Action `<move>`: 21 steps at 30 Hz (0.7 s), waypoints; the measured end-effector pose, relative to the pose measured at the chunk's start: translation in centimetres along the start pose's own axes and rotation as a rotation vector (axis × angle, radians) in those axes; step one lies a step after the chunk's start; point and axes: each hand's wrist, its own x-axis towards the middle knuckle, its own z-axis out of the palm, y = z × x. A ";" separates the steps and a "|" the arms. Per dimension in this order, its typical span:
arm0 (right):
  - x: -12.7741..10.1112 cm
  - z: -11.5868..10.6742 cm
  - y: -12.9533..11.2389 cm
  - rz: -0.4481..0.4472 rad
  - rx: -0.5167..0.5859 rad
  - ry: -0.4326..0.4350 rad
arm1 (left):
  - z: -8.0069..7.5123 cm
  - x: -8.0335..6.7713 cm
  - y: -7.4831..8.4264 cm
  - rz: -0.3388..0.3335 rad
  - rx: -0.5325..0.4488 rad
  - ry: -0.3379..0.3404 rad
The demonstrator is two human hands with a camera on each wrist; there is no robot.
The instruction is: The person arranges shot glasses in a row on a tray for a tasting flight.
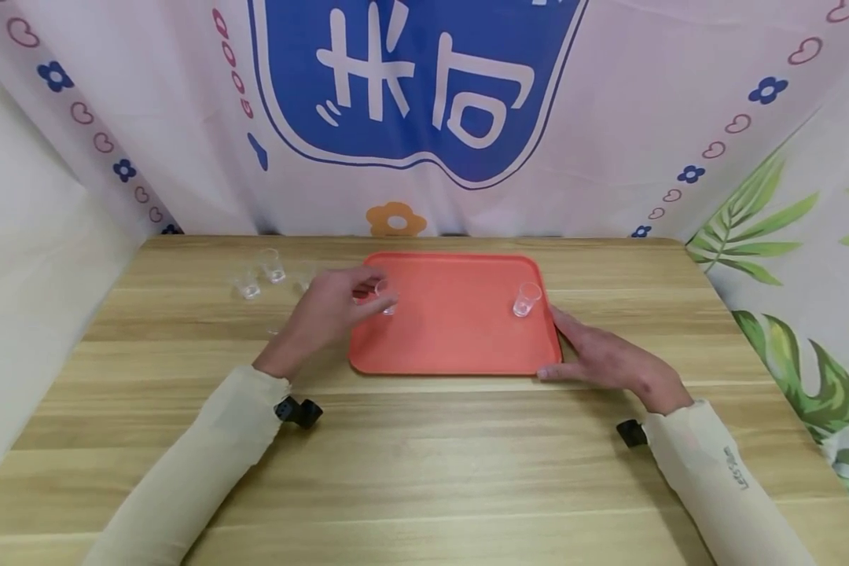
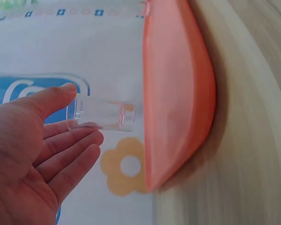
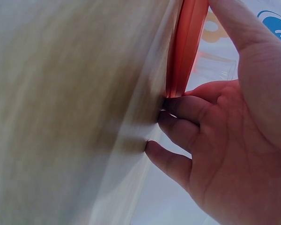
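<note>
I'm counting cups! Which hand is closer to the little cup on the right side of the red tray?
Right. The right hand rests at the tray's edge beside that cup; the left hand pinches another cup across the tray.

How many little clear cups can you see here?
4, perhaps more behind the hand: one pinched by the left hand over the tray, one on the tray's right side, two on the table.

Both arms wear long cream sleeves [image 1: 184, 472], the right one bearing small dark lettering [image 1: 737, 469], with black wrist cameras [image 1: 299, 412].
</note>
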 end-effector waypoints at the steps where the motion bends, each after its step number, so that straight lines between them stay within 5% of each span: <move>1: 0.0 0.0 0.0 0.002 0.001 -0.003 | 0.3 0.2 0.2 -0.002 -0.003 -0.009; 13: 0.4 0.0 -0.2 -0.009 -0.003 0.001 | 3.9 2.8 2.1 0.031 -0.089 -0.014; 21: 0.4 0.0 -0.1 -0.011 -0.003 0.002 | 6.2 4.8 4.0 0.048 -0.058 -0.054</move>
